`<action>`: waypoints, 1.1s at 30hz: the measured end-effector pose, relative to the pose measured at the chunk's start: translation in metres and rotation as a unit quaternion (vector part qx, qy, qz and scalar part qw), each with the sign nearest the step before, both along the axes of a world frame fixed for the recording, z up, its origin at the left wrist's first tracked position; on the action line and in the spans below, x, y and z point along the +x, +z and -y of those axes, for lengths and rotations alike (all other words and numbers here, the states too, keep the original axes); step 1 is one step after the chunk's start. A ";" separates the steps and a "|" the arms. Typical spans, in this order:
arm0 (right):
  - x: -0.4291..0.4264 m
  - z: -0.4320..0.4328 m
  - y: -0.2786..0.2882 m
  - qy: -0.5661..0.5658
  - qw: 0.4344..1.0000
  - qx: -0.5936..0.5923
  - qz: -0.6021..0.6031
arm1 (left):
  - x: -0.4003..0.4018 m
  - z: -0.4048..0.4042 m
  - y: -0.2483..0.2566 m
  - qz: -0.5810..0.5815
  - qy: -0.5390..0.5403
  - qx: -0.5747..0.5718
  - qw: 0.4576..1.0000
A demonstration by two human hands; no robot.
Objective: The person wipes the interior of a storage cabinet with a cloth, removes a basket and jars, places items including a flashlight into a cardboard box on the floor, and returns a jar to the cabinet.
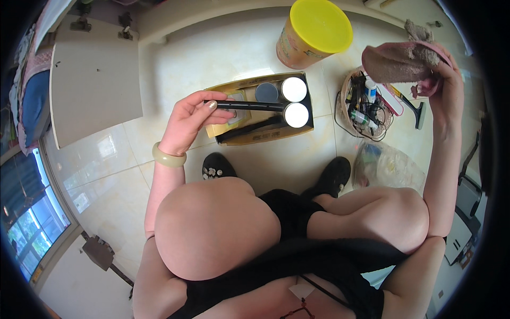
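My left hand (199, 113) pinches one end of a slim black stick (249, 105) between thumb and fingers. The stick lies level above an open cardboard box (259, 137), and its far end reaches the round white lids. In that box are two white-lidded containers (295, 90), a dark grey round lid (267, 93) and a yellowish packet (239, 111), partly hidden by my fingers. Out to the right, my right hand (448, 79) holds up a brownish-pink cloth (398, 65) with a pink edge. Its fingers are partly covered by the cloth.
A tub with a yellow lid (320, 26) stands beyond the box. Below the cloth, a woven basket (368, 105) holds bottles and cables, with a squeegee-like tool (416, 109) beside it. A clear plastic bag (388, 165) lies near my right shoe. A pale board (95, 83) is at left.
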State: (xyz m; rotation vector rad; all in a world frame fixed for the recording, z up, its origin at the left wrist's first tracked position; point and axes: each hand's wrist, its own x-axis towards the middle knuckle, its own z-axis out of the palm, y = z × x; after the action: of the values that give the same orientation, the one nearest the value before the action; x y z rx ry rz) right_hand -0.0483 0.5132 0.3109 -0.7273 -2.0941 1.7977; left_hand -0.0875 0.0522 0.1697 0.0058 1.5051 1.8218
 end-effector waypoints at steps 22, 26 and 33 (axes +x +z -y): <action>0.002 0.006 0.002 -0.019 1.000 0.006 -0.008 | 0.007 -0.100 -0.063 -0.388 -0.610 -0.380 0.577; 0.004 -0.023 -0.004 0.038 0.999 0.003 0.020 | 0.001 -0.102 -0.041 -0.268 -0.597 -0.350 0.671; 0.012 -0.052 -0.006 0.045 0.999 -0.010 -0.009 | 0.007 -0.052 0.007 -0.295 -0.481 -0.246 0.788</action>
State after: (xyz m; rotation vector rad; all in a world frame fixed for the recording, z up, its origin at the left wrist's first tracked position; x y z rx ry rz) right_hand -0.0365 0.5654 0.3053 -0.6289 -2.1333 1.8672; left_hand -0.0803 0.1039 0.1764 0.9873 1.8402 0.5731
